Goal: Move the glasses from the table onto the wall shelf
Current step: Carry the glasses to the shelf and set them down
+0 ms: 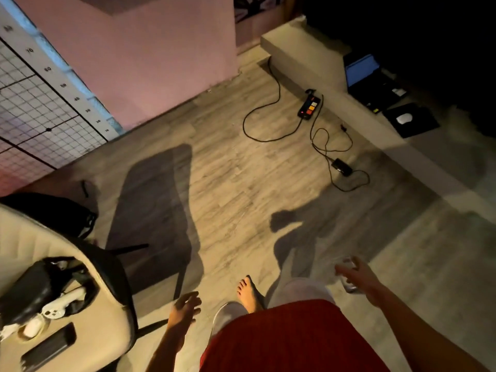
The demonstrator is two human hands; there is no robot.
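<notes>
Glass (349, 275), clear and smooth, is gripped in the right hand (361, 277) at the lower right of the frame, well clear of any table or shelf. A slip could be caused by its slick surface. The left hand (185, 307) is carried open and empty. Black cables (271, 122) lying on the wood-grain floor (228, 170) at upper centre could trip the bare foot (248, 292).

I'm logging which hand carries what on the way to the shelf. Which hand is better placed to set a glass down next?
The right hand: it already grips a clear glass, though blurred. The left hand hangs open with nothing in it. No shelf is in view.
</notes>
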